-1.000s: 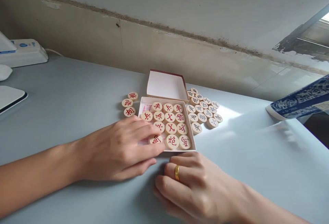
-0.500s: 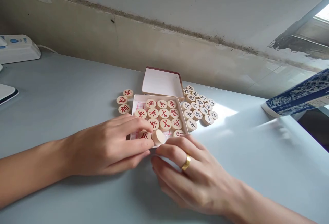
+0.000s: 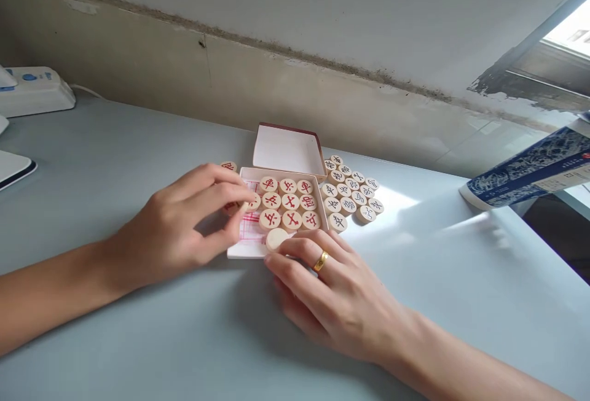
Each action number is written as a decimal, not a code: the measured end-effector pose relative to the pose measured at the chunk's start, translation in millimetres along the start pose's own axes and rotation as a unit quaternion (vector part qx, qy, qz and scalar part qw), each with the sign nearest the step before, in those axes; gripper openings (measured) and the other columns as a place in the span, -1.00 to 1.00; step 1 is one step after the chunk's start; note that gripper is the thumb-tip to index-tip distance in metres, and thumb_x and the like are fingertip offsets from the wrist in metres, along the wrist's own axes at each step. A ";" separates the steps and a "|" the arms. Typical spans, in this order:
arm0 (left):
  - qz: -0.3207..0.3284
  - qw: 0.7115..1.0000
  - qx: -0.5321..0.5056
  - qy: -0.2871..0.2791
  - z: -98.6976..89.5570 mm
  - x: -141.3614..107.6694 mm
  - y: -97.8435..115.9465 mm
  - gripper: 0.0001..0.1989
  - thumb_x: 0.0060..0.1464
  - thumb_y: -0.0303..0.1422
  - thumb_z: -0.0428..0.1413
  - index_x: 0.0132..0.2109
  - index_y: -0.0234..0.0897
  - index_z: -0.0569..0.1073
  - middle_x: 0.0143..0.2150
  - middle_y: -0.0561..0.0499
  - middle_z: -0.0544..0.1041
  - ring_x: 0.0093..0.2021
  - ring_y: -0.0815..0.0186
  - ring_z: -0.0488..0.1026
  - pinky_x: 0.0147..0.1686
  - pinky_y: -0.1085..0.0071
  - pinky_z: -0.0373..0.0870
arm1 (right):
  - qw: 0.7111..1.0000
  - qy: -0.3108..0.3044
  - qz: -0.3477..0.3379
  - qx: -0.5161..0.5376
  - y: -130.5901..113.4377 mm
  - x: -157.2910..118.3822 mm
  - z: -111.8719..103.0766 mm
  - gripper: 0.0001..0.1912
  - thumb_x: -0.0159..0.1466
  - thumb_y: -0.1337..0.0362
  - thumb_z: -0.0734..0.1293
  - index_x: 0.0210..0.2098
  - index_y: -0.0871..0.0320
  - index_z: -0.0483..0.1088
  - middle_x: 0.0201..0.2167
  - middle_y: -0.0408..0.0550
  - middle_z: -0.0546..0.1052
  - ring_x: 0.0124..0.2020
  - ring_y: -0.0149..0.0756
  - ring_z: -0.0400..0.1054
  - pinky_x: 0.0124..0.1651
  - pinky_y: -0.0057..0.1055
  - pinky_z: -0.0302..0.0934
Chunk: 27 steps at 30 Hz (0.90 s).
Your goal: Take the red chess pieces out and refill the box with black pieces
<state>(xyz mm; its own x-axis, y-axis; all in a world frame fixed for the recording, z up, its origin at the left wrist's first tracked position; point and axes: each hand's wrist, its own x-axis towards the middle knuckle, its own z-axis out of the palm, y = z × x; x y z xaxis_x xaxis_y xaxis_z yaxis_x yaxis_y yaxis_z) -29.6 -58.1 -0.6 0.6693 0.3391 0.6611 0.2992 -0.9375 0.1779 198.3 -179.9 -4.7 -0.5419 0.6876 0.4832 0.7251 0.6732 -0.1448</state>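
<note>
A shallow white box (image 3: 242, 253) holds rows of round wooden xiangqi pieces (image 3: 291, 202) with red characters. My left hand (image 3: 184, 217) reaches over the box's left wall. Its thumb and index finger close around a red-marked xiangqi piece (image 3: 253, 202), which they partly cover. At the front of the box lies a piece with its blank face up (image 3: 277, 240). My right hand (image 3: 336, 290), with a gold ring, has its fingertips curled against that blank piece's right and front sides. Outside the left wall, more red pieces (image 3: 228, 166) are mostly hidden by my left hand.
Behind the box stands its open lid (image 3: 289, 148), white inside. Several dark-marked pieces (image 3: 349, 206) cluster on the table (image 3: 138, 339) to the right. A blue patterned package (image 3: 520, 174) is at far right, a white device (image 3: 37, 91) at far left. A wall runs along the back.
My left hand has lifted and moved back and left, from the box's front to its left side. The red piece at the front left corner no longer shows there. My right hand stays by the blank piece.
</note>
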 end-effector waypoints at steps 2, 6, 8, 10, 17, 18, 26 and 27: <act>-0.049 0.999 0.013 -0.009 0.6 1.9 -2.9 -0.88 0.36 -0.48 0.06 -0.03 -0.18 0.43 -0.08 0.04 0.52 -0.13 0.31 0.53 -0.04 0.42 0.48 | 1.000 -0.003 0.005 0.005 0.5 -0.5 0.5 -0.81 0.41 0.44 0.30 -0.03 0.32 0.51 -0.14 0.09 0.59 -0.16 -0.15 0.41 -0.14 -0.24 0.40; -0.118 0.992 0.013 -0.042 3.1 2.4 -9.2 -0.91 0.32 -0.43 0.01 -0.11 -0.13 0.36 -0.21 0.09 0.46 -0.35 0.32 0.43 -0.29 0.38 0.39 | 1.000 -0.006 0.009 0.015 1.1 -1.3 0.4 -0.80 0.42 0.43 0.29 -0.02 0.33 0.50 -0.14 0.12 0.59 -0.16 -0.15 0.41 -0.13 -0.23 0.40; -0.119 0.991 0.023 -0.049 3.6 2.0 -11.2 -0.92 0.32 -0.44 0.00 -0.12 -0.13 0.33 -0.22 0.09 0.44 -0.34 0.32 0.43 -0.29 0.37 0.35 | 1.000 -0.005 0.010 0.017 0.7 -1.3 0.0 -0.79 0.42 0.44 0.28 -0.02 0.33 0.50 -0.14 0.11 0.59 -0.17 -0.16 0.42 -0.13 -0.23 0.40; -0.100 0.992 0.054 -0.049 2.8 1.7 -11.8 -0.93 0.34 -0.44 -0.01 -0.12 -0.16 0.31 -0.21 0.09 0.43 -0.31 0.31 0.45 -0.25 0.36 0.34 | 1.000 -0.005 0.011 0.020 0.0 -1.2 -0.2 -0.79 0.41 0.46 0.29 -0.02 0.33 0.51 -0.15 0.10 0.59 -0.18 -0.16 0.42 -0.14 -0.23 0.40; 0.015 0.986 0.139 -0.089 -6.4 -0.8 -8.9 -0.84 0.44 -0.47 -0.09 -0.15 -0.23 0.34 -0.25 0.06 0.39 -0.32 0.29 0.42 -0.25 0.33 0.31 | 1.000 0.006 0.009 0.027 1.3 -1.3 0.4 -0.83 0.40 0.46 0.31 -0.06 0.34 0.52 -0.19 0.09 0.58 -0.16 -0.15 0.42 -0.11 -0.23 0.41; 0.026 0.985 0.139 -0.100 -7.1 -1.3 -10.3 -0.83 0.44 -0.47 -0.09 -0.16 -0.23 0.34 -0.27 0.06 0.39 -0.35 0.30 0.42 -0.30 0.33 0.29 | 1.000 0.006 0.007 0.026 1.8 -1.4 0.5 -0.83 0.39 0.46 0.32 -0.07 0.34 0.52 -0.19 0.09 0.58 -0.16 -0.15 0.42 -0.11 -0.24 0.41; 0.110 0.969 0.154 -0.156 -9.1 -0.9 -22.7 -0.79 0.42 -0.45 -0.12 -0.23 -0.20 0.29 -0.46 0.10 0.41 -0.55 0.28 0.44 -0.52 0.30 0.14 | 1.000 0.010 -0.002 0.022 1.6 -0.8 0.8 -0.84 0.40 0.46 0.31 -0.08 0.32 0.51 -0.18 0.09 0.58 -0.19 -0.17 0.41 -0.14 -0.26 0.40; 0.106 0.968 0.171 -0.153 -9.8 -0.3 -22.2 -0.77 0.43 -0.45 -0.12 -0.25 -0.21 0.29 -0.47 0.09 0.42 -0.54 0.27 0.45 -0.52 0.30 0.13 | 1.000 0.011 -0.003 0.022 1.5 -0.6 0.8 -0.85 0.40 0.46 0.31 -0.08 0.32 0.51 -0.18 0.09 0.58 -0.19 -0.17 0.41 -0.14 -0.26 0.40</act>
<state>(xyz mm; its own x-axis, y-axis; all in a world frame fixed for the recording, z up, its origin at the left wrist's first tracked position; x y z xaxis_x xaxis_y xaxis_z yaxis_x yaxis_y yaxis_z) -43.1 -38.2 2.4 0.8948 0.1992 0.3996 0.3060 -0.9254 -0.2238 199.4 -179.1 -5.9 -0.5365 0.6779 0.5026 0.7021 0.6890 -0.1799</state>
